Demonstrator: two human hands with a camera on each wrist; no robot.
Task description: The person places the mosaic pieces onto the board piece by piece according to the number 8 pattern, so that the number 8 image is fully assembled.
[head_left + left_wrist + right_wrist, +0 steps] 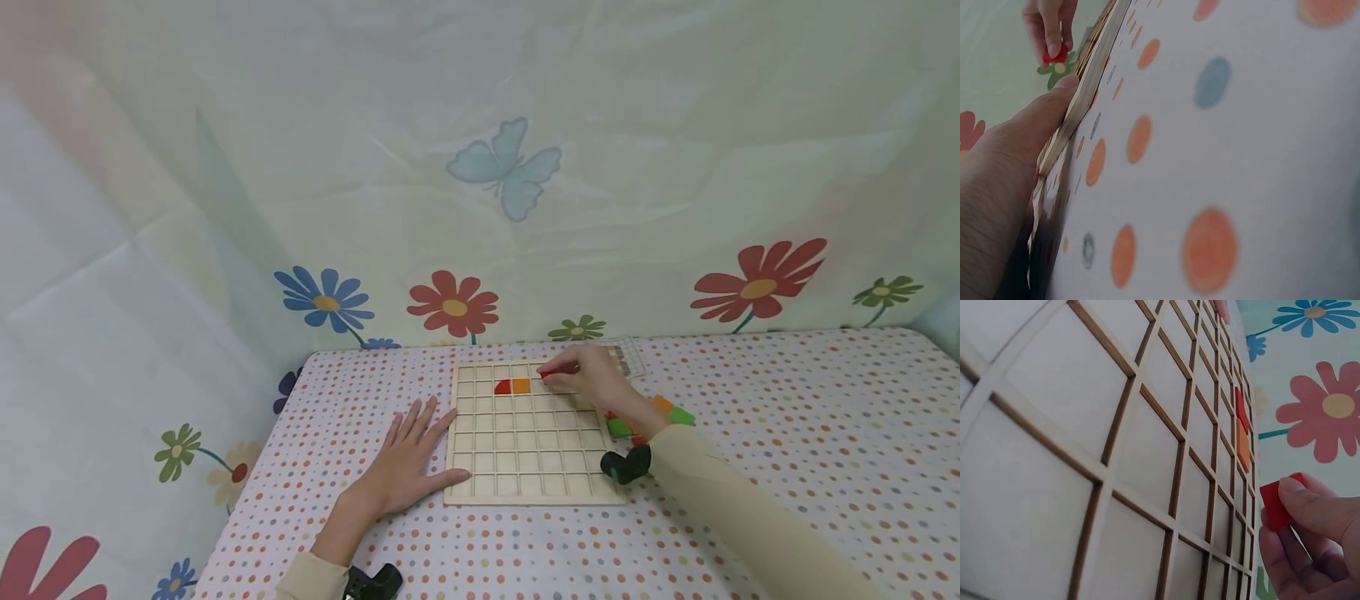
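A light wooden grid board (528,462) lies on the table. In its second row from the back sit a red tile with a rounded corner (503,387) and, right beside it, an orange square tile (521,386). My left hand (401,471) rests with fingers spread at the board's left edge, the thumb on the rim. Over the board's back right part, my right hand (596,379) pinches a red tile (1277,503) between thumb and fingers. The right wrist view shows that tile held above the grid, past the orange one.
Several loose tiles, among them a green one (681,415) and an orange one (662,403), lie right of the board, partly behind the right forearm. A printed sheet (635,357) lies at the back, partly covered by the right hand. A flowered curtain (637,208) hangs behind the dotted tablecloth (795,400).
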